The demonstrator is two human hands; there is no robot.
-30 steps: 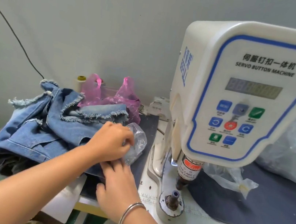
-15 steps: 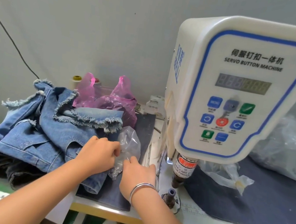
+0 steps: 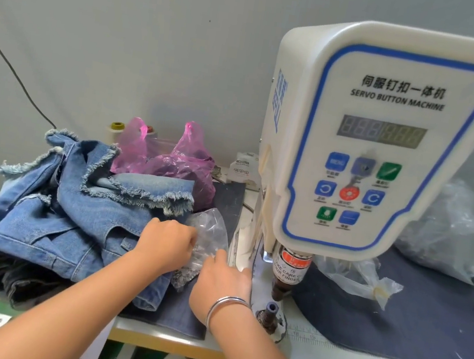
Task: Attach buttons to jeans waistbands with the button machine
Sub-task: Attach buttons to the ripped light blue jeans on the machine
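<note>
we see both hands, left hand (image 3: 166, 244) and right hand (image 3: 222, 281), seemingly pinching the crinkled clear plastic bag (image 3: 208, 236) (beside frayed blue denim jeans (image 3: 70, 216)).

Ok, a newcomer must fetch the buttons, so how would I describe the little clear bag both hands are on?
Start at the big white servo button machine. Just left of its base, beside the blue denim pile, the left hand and right hand hold a small crumpled clear plastic bag. Unlike the pink plastic bags behind, it is colourless.
</note>
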